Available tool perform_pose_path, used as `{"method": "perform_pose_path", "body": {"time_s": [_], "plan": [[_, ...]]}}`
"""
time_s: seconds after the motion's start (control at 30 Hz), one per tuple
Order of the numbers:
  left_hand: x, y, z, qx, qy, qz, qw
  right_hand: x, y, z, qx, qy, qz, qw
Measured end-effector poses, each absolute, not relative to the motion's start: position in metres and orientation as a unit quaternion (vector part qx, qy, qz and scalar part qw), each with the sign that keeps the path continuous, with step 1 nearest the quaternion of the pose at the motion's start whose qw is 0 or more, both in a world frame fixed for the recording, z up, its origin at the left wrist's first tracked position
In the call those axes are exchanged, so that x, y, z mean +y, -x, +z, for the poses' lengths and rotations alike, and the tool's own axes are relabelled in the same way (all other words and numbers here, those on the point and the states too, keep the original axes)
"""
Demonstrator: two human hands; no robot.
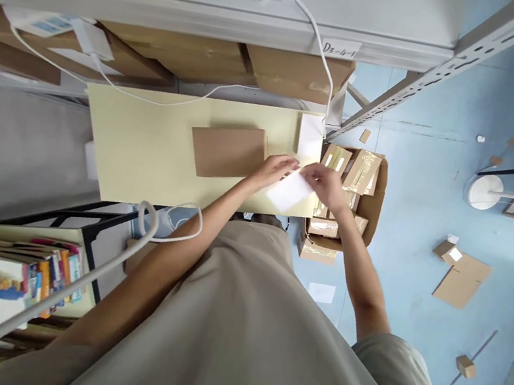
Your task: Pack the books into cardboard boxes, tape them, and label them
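Observation:
A small white label point(289, 192) is held tilted over the right end of the pale yellow tabletop point(143, 159). My right hand point(328, 185) pinches its upper right edge. At its upper left corner are the bent fingers of my left hand point(274, 172), closed on the edge; the exact fingertip contact is blurred. A yellowish strip shows between the fingertips. Just left of my left hand lies a flat brown cardboard box point(228, 153). Behind my hands, a white stack of labels or paper point(311, 135) rests at the table's back right corner.
Right of the table stands a large carton point(371, 206) full of taped small boxes. Metal shelving point(386, 106) with cartons point(298, 73) rises behind. A white cable point(323, 45) hangs down to the table. Books point(48, 275) and a grey hose-like arm point(71, 289) are at left.

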State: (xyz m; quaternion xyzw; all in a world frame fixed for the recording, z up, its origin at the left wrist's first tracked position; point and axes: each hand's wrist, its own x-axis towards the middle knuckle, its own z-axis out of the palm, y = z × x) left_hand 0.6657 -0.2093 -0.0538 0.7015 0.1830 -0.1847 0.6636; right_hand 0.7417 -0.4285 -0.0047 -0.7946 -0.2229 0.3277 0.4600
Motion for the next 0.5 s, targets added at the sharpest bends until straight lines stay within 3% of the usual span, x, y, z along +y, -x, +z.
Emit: {"method": "perform_pose_path", "body": {"time_s": [0.13,0.5], "plan": [[-0.172,-0.610,-0.004,0.246,-0.578,-0.193,0.754,-0.416,-0.755,-0.008,-0.133,0.796,0.226,0.546],[-0.093,-0.537,0.054,0.240,-0.632,-0.136,0.724,-0.340,-0.720,0.032,-0.195,0.771,0.238,0.558]]}}
